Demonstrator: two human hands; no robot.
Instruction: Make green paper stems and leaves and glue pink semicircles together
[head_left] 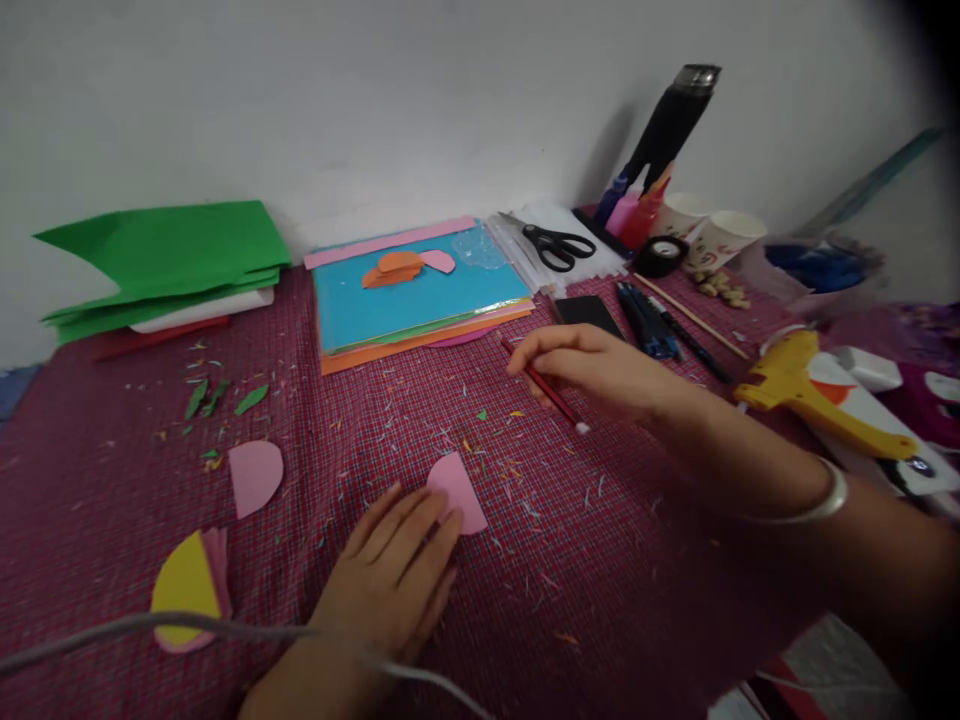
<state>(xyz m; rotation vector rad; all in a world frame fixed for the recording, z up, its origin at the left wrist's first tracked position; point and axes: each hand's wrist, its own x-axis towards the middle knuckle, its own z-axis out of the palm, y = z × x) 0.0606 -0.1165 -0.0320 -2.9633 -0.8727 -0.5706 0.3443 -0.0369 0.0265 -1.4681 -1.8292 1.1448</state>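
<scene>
My left hand (394, 570) lies flat, fingers stretched out, their tips resting on a pink half-round piece of paper (463, 492). To the right, my right hand (581, 365) has its fingers bent around a dark red pencil (553, 395), whose white-tipped end slants toward me. The pencil is low over the cloth; whether it touches cannot be made out. Another pink half-round (256, 478) lies left of my left hand. Nearer to me is a folded stack of half-rounds with a yellow one (186, 585) on top. Small green paper leaves (252, 399) lie farther back.
Paper scraps dot the checked cloth (600, 560). Green sheets (180, 250) and a blue sheet stack (375, 315) stand at the back. Black scissors (559, 245), pens (649, 320), paper cups (727, 235) and a yellow glue gun (817, 400) are rightward. A grey cable (247, 628) crosses in front.
</scene>
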